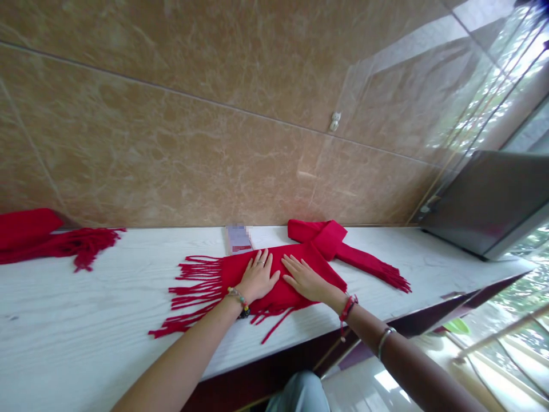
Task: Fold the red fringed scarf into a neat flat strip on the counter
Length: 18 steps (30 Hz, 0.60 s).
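A red fringed scarf [223,277] lies folded on the white wooden counter [86,309], its tassels spreading to the left and front. My left hand [258,276] lies flat on the folded part, fingers stretched out, a ring on one finger and a beaded bracelet at the wrist. My right hand [305,277] presses flat on the scarf just to its right, fingers spread, with a red cord bracelet and a metal bangle on that arm. A second part of red scarf [343,246], knotted or folded, trails to the right with its fringe near the counter edge.
Another red fringed scarf [47,240] lies at the far left of the counter. A small blurred booklet [238,238] rests against the brown marble wall [193,131]. A dark grey box [484,200] stands at the right end. Windows show at the right.
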{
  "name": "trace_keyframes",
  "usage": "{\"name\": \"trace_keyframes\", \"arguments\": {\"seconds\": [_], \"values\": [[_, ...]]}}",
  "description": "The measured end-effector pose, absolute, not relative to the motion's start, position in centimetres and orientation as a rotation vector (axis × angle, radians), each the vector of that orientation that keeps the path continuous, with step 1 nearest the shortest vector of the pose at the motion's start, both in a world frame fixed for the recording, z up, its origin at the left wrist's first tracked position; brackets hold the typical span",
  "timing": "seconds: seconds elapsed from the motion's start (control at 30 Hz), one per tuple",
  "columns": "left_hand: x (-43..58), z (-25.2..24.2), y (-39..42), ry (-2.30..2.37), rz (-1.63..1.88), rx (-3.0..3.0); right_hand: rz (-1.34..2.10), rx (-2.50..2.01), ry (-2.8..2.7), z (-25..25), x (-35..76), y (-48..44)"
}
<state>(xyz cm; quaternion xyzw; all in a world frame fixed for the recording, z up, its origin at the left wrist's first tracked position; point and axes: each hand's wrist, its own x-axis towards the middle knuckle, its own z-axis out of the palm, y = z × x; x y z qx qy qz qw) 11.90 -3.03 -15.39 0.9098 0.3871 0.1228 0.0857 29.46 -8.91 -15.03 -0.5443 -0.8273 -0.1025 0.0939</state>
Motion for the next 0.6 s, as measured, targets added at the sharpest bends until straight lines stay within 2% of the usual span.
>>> {"name": "trace_keyframes", "arguments": {"seconds": [0.4,0.6], "values": [[9.7,-15.1,-2.2,1.164,0.132,2.633,-0.739,-1.563,-2.569,-17.0,35.4,-9.8],[9.2,-14.8,-2.4,1.132,0.1,2.647,-0.661,-1.684,-2.447,-17.2,35.7,-10.2]]}}
